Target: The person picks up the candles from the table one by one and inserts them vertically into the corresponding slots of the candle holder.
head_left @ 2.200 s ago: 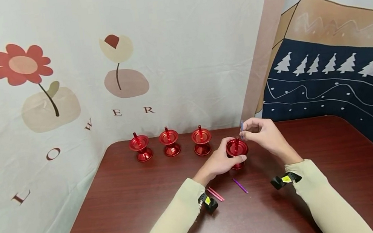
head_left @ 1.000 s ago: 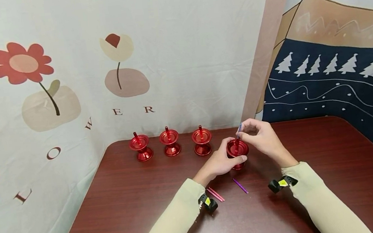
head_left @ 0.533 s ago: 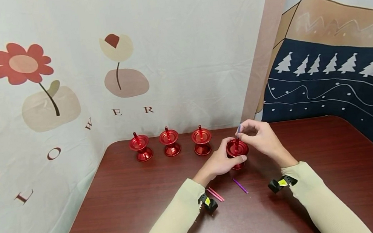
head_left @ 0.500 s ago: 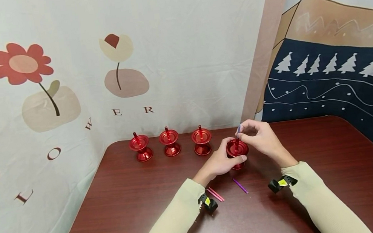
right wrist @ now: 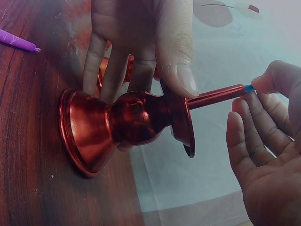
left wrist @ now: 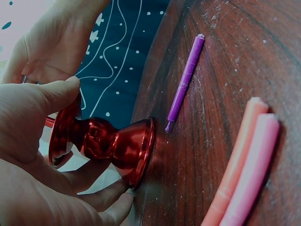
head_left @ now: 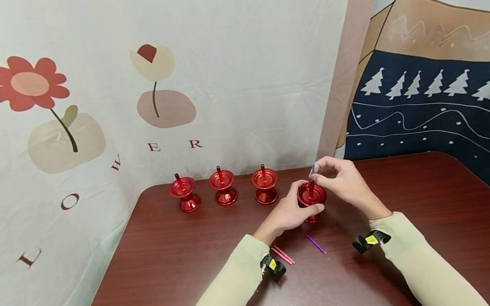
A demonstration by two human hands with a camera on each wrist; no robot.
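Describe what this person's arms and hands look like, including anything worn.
The left hand and right hand are bare, with no gloves or rings visible. The left sleeve and right sleeve are long, plain and pale yellow-green. Each sleeve bears a black strap near its cuff, with a yellow label and black camera; no cables show.

You're indoors, in what looks like a corner dressed for recording, home or studio unclear! Pale cloth [head_left: 255,82] printed with flowers [head_left: 29,84] and letters [head_left: 153,147] hangs right behind your wood-grained tabletop [head_left: 171,260], navy cloth [head_left: 407,115] with white fir trees [head_left: 435,86] covers the right side, and black wrist cameras [head_left: 361,245] sit strapped over both your sleeves [head_left: 227,284]!
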